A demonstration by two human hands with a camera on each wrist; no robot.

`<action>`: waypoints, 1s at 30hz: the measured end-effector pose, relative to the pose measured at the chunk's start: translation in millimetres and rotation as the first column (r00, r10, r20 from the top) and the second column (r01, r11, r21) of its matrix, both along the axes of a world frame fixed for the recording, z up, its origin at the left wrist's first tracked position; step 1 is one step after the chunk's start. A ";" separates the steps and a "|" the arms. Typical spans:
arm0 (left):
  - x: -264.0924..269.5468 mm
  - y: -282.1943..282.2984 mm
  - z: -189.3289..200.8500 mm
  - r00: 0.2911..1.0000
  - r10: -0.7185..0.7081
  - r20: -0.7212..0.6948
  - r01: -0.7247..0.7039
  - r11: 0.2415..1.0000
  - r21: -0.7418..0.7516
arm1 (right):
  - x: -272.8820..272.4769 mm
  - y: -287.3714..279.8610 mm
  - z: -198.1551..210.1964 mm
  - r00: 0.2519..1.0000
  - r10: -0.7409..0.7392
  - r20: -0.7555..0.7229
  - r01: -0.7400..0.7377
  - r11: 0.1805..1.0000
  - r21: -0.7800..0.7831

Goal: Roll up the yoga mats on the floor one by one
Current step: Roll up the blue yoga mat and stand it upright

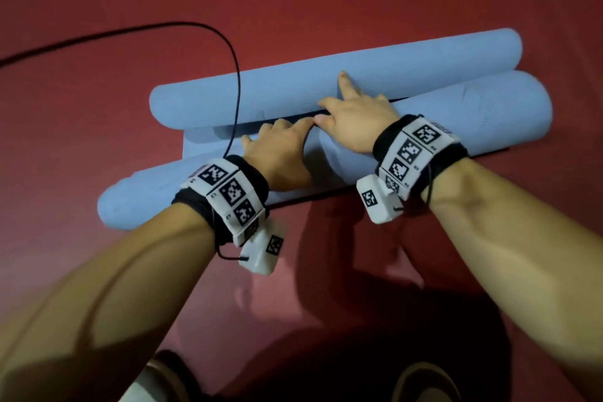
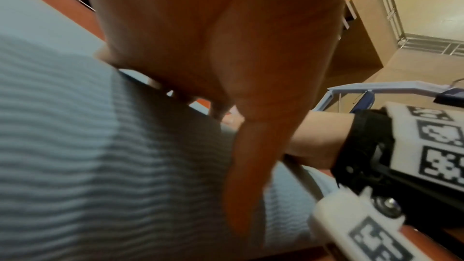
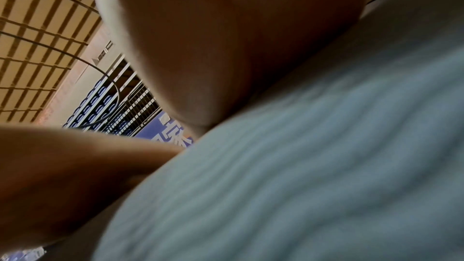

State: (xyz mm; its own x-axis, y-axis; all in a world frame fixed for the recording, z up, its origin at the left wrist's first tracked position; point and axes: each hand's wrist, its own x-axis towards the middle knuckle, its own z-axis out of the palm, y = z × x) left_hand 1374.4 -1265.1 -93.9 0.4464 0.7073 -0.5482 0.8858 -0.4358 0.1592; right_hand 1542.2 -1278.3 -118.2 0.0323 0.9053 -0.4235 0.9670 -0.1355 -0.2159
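Now both my hands are down on the blue yoga mat (image 1: 440, 114), right on the red floor (image 1: 98, 108).

My left hand (image 1: 277, 157) lies on the near roll, fingers reaching forward over its top and loosely bent; whether they pinch the mat's edge I cannot tell. My right hand (image 1: 355, 117) rests flat with spread, straight fingers, index fingertip touching the far roll (image 1: 293, 88) (nothing clasped there). Near and far rolls lie side by side, touching, and run slantwise across the floor. A black cable (image 1: 235, 81) loops over the far roll down toward my left wristband (image 1: 228, 192). Both wrist views show only blurred ribbed mat under my palms.
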 end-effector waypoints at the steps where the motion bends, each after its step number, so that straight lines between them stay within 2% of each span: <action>1: -0.8 -2.8 -1.5 0.999 -0.031 -0.012 0.031 0.999 0.007 | 1.3 2.0 0.5 1.000 0.005 -0.012 -0.005 1.000 0.005; 4: -0.4 -4.8 -6.4 0.997 -0.066 -0.039 0.069 0.995 0.072 | 5.4 5.3 1.8 0.997 0.006 -0.075 -0.002 0.999 0.055; 8: 3.8 0.9 -7.0 0.999 -0.047 -0.018 0.049 0.994 0.101 | 10.6 7.9 0.9 0.981 -0.036 -0.192 0.076 0.976 0.204; 12: 5.1 5.2 -4.2 0.999 -0.042 -0.005 0.042 0.994 0.104 | 11.8 11.4 -4.1 0.995 0.008 -0.096 0.018 0.964 0.264; 15: 4.6 6.7 -3.1 0.999 -0.039 0.003 0.038 0.994 0.104 | 9.9 11.9 -4.0 1.000 0.010 -0.004 -0.009 0.974 0.227; 18: 5.0 7.8 -2.2 0.999 -0.040 -0.020 0.042 0.995 0.093 | 9.3 11.9 -1.9 1.000 0.002 0.007 -0.003 0.986 0.165; 21: 3.4 10.8 -1.3 0.999 0.006 -0.045 -0.003 0.997 0.081 | 11.9 12.4 1.9 0.999 0.025 -0.028 -0.020 0.988 0.155; 25: 5.7 19.6 4.4 0.999 0.016 -0.029 -0.014 0.998 0.069 | 24.3 15.2 7.8 0.985 0.020 -0.169 0.010 0.984 0.177; 28: 4.8 26.4 8.9 0.993 0.095 0.069 -0.098 0.994 0.046 | 29.0 14.0 7.8 0.999 0.014 -0.042 -0.006 0.985 0.171; 30: 3.9 28.1 8.5 0.991 0.094 0.093 -0.098 0.994 0.042 | 25.0 8.5 5.6 1.000 -0.003 -0.012 0.005 0.986 0.164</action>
State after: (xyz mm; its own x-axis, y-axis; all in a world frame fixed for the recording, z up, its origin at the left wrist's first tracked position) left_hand 1378.3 -1237.1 -85.4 0.4217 0.7730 -0.4740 0.9067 -0.3585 0.2221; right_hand 1567.2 -1269.8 -112.6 0.0321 0.9626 -0.2692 0.9636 -0.1012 -0.2473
